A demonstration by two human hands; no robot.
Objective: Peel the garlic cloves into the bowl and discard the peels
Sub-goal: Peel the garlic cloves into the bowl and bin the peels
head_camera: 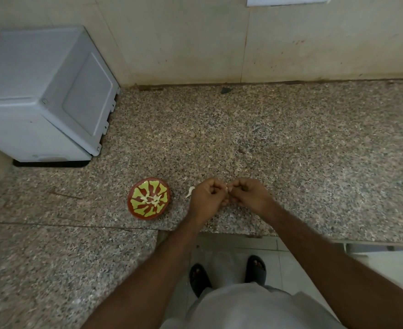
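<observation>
Peeling under way at counter edge; task judged partly complete.

Left hand (pixel 206 198) and right hand (pixel 248 193) held close together above granite counter (pixel 290 150), fingers of both curled and pinching one small pale garlic clove (pixel 227 187) between fingertips, only a sliver of it showing. Red and yellow bowl (pixel 149 198) standing on counter just left of left hand, with several pale peeled cloves (pixel 151 199) lying at its centre. One loose peel (pixel 189 192) lying on counter between bowl and left hand, not yet discarded. Unpeeled stock not in view; number left impossible to tell. Grey appliance (pixel 41 96) at rear left, well apart from work.
</observation>
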